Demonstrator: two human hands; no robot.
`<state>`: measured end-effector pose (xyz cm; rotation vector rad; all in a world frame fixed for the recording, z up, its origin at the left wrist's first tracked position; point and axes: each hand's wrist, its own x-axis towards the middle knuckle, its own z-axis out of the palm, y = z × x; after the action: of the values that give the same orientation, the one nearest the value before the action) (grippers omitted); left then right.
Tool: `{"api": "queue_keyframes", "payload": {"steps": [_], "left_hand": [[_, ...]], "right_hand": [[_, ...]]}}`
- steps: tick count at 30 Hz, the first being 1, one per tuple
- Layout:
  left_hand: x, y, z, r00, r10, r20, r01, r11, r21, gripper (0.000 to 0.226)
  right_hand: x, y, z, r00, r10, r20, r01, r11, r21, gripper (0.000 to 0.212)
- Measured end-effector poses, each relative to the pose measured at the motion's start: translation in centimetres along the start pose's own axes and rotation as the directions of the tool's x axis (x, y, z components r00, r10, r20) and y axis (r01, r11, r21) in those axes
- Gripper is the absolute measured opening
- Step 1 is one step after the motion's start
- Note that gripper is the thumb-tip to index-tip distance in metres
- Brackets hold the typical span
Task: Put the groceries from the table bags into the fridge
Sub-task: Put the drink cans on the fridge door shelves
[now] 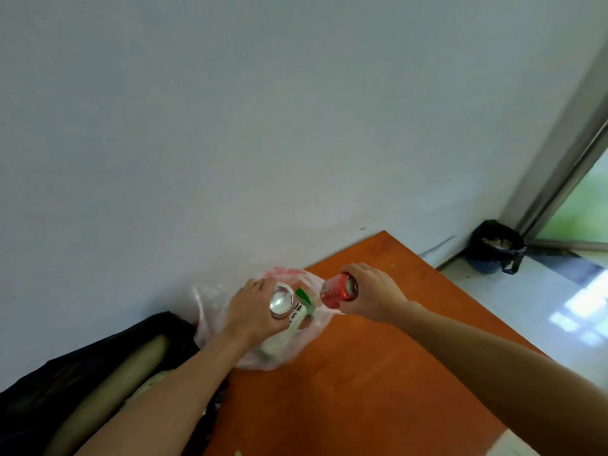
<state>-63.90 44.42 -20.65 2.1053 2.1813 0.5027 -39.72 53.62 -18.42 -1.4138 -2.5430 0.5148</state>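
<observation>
My left hand (253, 311) grips a drink can (281, 302) whose silver bottom faces the camera, held above a translucent plastic bag (210, 311). My right hand (375, 294) grips a red drink can (339, 290), tilted on its side just right of the bag. Inside the bag lie a green-and-white packet (304, 299) and pale wrapped food (279, 343). The bag rests on the orange table (362, 373) against the wall. No fridge is in view.
A black bag (82, 360) at the table's left end holds a long pale vegetable (128, 370). A dark bin (496, 246) lined with a black bag stands on the floor by the wall corner, beside a glass door frame (566, 179).
</observation>
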Motion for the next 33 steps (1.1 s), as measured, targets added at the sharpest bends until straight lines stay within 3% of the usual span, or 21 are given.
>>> {"api": "queue_keyframes", "payload": {"steps": [5, 9, 15, 23, 33], "left_hand": [[1.0, 9.2, -1.0, 0.984, 0.179, -0.023, -0.180, 0.979, -0.099, 0.062], [1.5, 19.0, -0.2, 0.941, 0.336, -0.030, -0.337, 0.934, -0.119, 0.064], [0.4, 37.3, 2.9, 0.820, 0.571, -0.035, -0.569, 0.808, -0.155, 0.064], [-6.1, 63.9, 9.2, 0.674, 0.739, 0.001, -0.698, 0.637, -0.327, 0.061], [-11.9, 89.7, 13.4, 0.364, 0.931, -0.042, -0.869, 0.323, -0.375, 0.059]], "right_hand": [[-8.5, 5.0, -6.6, 0.978, 0.162, -0.134, -0.167, 0.986, -0.028, 0.072], [-16.6, 10.8, -11.2, 0.919, 0.313, -0.239, -0.326, 0.945, -0.015, 0.074], [-32.0, 20.8, -17.0, 0.796, 0.485, -0.362, -0.518, 0.855, 0.004, 0.076], [-55.8, 33.4, -23.9, 0.602, 0.654, -0.458, -0.712, 0.699, 0.061, 0.077], [-76.5, 43.7, -29.2, 0.300, 0.781, -0.548, -0.852, 0.478, 0.214, 0.074]]}}
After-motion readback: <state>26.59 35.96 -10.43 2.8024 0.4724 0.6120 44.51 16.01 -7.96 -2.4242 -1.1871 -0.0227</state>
